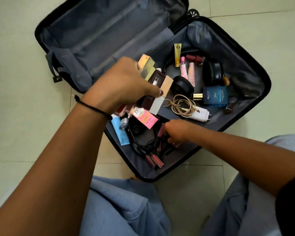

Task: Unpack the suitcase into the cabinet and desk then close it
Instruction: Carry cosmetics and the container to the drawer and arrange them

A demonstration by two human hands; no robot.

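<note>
Two bare hands are over an open suitcase (242, 53) that lies flat on a pale tiled floor (15, 116), both halves lined in grey-blue. The far half holds nothing that shows.

The left hand (121, 86), with a black thread bracelet (92, 108) at the wrist, is raised above the near half. Its fingers and thumb are wrapped round a bundle of cosmetic boxes (160, 89) in yellow, maroon and beige. A pink BB cream box (145, 117) sticks out just below that hand; whether it belongs to the held bundle is unclear.

The right hand (175, 132) is down in the near corner, its fingers curled among dark red lip gloss tubes (156, 159). It is blurred, so I cannot tell whether it grips one.

Loose in the same half lie:
- a light blue tube (120, 132)
- black headphones (211, 72)
- a blue Skai perfume box (215, 97)
- a coiled beige cable (180, 104) touching a white charger (201, 114)
- a yellow tube (177, 55)
- pink tubes (184, 68)

Light blue trousers (119, 201) fill the lower edge of the view.
</note>
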